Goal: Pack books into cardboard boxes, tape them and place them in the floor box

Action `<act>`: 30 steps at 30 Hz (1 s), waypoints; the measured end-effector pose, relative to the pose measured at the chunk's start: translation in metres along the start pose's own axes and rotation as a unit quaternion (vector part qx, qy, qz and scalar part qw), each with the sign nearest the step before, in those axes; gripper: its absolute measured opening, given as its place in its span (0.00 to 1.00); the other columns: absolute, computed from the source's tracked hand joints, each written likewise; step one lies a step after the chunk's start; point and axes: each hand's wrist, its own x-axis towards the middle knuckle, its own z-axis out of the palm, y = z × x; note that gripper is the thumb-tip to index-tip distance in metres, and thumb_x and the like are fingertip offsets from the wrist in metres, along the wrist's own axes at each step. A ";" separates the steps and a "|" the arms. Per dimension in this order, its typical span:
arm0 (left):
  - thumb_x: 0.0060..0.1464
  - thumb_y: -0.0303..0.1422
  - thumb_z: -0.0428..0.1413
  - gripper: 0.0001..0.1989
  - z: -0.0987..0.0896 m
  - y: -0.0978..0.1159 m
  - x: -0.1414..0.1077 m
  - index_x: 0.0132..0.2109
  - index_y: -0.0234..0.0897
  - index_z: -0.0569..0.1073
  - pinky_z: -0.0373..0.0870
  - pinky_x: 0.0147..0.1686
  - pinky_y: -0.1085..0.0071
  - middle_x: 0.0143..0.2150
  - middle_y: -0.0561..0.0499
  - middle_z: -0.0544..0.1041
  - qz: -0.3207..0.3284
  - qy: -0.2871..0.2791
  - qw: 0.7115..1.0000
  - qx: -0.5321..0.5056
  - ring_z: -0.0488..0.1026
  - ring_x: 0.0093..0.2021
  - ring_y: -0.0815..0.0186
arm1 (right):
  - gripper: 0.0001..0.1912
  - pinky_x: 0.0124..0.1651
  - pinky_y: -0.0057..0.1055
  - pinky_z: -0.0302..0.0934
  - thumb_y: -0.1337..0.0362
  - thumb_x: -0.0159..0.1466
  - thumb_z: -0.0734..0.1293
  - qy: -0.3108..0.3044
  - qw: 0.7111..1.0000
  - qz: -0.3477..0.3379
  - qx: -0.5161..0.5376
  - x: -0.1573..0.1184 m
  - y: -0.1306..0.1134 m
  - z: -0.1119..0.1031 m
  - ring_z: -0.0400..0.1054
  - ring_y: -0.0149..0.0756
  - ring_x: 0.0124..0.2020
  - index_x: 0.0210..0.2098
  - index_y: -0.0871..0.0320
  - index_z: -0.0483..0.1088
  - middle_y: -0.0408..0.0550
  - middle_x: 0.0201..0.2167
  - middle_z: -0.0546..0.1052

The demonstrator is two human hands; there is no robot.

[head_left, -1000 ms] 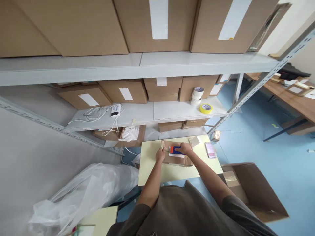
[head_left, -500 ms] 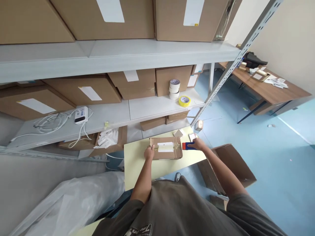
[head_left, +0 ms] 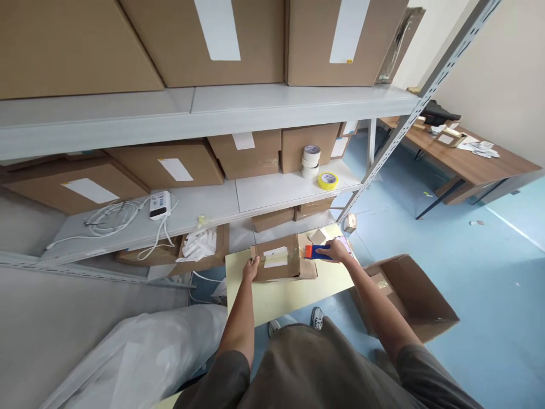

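A small cardboard box (head_left: 293,250) with a white label (head_left: 276,257) and clear tape lies on the pale yellow table (head_left: 264,304). My left hand (head_left: 251,268) is closed on its left end. My right hand (head_left: 336,250) grips a blue scraper-like tool (head_left: 320,253) with an orange end (head_left: 308,251). That orange end is at the box's right end; whether it touches the cardboard I cannot tell. Just beyond my right hand lies a flat, phone-like object (head_left: 344,243), partly hidden. A small whitish carton (head_left: 318,236) sits behind the box.
Grey shelving (head_left: 264,108) ahead carries large cartons (head_left: 200,40), white tape rolls (head_left: 310,159), a yellow tape roll (head_left: 327,180) and a white power strip (head_left: 160,205). An open carton (head_left: 426,295) stands on the floor at right. Plastic-wrapped bulk (head_left: 170,335) lies at left.
The box has shifted and tilted, so its right end face now shows. My right hand has brought the tool's orange end against or over that end. My left hand stays on the left end.
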 end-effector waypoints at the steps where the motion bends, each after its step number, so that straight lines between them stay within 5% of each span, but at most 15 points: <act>1: 0.68 0.50 0.52 0.27 -0.009 -0.005 0.002 0.59 0.33 0.77 0.72 0.57 0.59 0.60 0.31 0.81 -0.019 0.013 1.000 -0.002 0.76 0.64 0.44 | 0.28 0.33 0.31 0.59 0.37 0.62 0.73 -0.001 1.000 -0.016 0.006 -0.002 -0.023 0.002 0.75 0.42 0.34 0.34 0.59 0.81 0.52 0.31 0.83; 4: 0.65 0.51 0.55 0.32 -0.035 -0.013 0.004 0.61 0.25 0.75 0.72 0.58 0.53 0.60 0.24 0.79 -0.039 0.044 0.998 -0.013 0.76 0.63 0.38 | 0.28 0.33 0.30 0.59 0.36 0.62 0.72 0.000 0.999 -0.039 -0.007 -0.006 -0.095 0.006 0.77 0.43 0.36 0.34 0.57 0.81 0.53 0.35 0.84; 8: 0.70 0.49 0.50 0.27 -0.064 -0.009 -0.002 0.59 0.33 0.78 0.71 0.60 0.60 0.58 0.35 0.82 0.026 0.055 0.996 -0.062 0.78 0.62 0.49 | 0.27 0.37 0.31 0.61 0.38 0.62 0.73 -0.018 0.997 -0.048 -0.051 -0.006 -0.180 0.013 0.79 0.48 0.43 0.38 0.57 0.82 0.57 0.41 0.85; 10: 0.71 0.53 0.45 0.29 -0.075 -0.002 -0.007 0.57 0.38 0.80 0.73 0.57 0.64 0.55 0.40 0.84 0.075 0.037 0.992 -0.097 0.80 0.58 0.54 | 0.26 0.39 0.31 0.64 0.40 0.62 0.74 -0.029 0.996 -0.057 -0.063 -0.004 -0.212 0.018 0.79 0.49 0.46 0.42 0.57 0.82 0.59 0.44 0.85; 14: 0.64 0.60 0.52 0.32 -0.087 0.009 -0.018 0.55 0.38 0.81 0.70 0.60 0.60 0.55 0.39 0.84 0.147 -0.014 0.978 -0.148 0.78 0.61 0.48 | 0.26 0.46 0.33 0.67 0.44 0.61 0.76 -0.031 0.994 -0.074 -0.073 -0.003 -0.255 0.028 0.78 0.51 0.52 0.47 0.57 0.81 0.60 0.50 0.83; 19: 0.64 0.59 0.53 0.31 -0.085 0.010 -0.023 0.52 0.38 0.81 0.69 0.62 0.59 0.56 0.39 0.84 0.134 0.001 0.977 -0.167 0.77 0.62 0.48 | 0.28 0.48 0.34 0.68 0.45 0.61 0.76 -0.039 0.995 -0.067 -0.067 -0.002 -0.269 0.035 0.78 0.53 0.55 0.51 0.59 0.80 0.62 0.52 0.83; 30: 0.66 0.54 0.54 0.27 -0.050 0.049 -0.033 0.56 0.37 0.80 0.72 0.56 0.62 0.52 0.39 0.85 0.111 0.064 0.987 -0.092 0.80 0.58 0.50 | 0.28 0.47 0.32 0.67 0.41 0.62 0.75 -0.037 0.995 -0.073 -0.053 0.002 -0.215 0.012 0.78 0.50 0.52 0.47 0.58 0.81 0.59 0.48 0.84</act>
